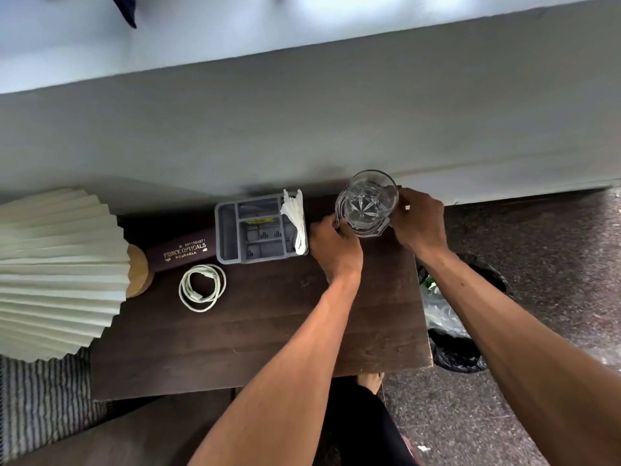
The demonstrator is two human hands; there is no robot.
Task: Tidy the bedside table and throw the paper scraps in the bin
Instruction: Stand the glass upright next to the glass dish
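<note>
A clear cut-glass tumbler (368, 201) stands at the far right corner of the dark wooden bedside table (255, 331). My left hand (334, 250) touches its left side and my right hand (420, 220) grips its right side. White folded paper (295, 220) rests on the right edge of a grey compartment tray (232, 237). A dark spectacle case (183, 250) lies to the tray's left, with a coiled white cable (201, 287) in front of it. A bin with a black liner (453, 334) sits on the floor to the right of the table.
A pleated cream lampshade (50, 270) on a wooden base (139, 270) fills the table's left end. The bed's pale side (302, 129) runs along the far edge. Speckled floor (554, 264) lies to the right. My foot (371, 380) shows below the table.
</note>
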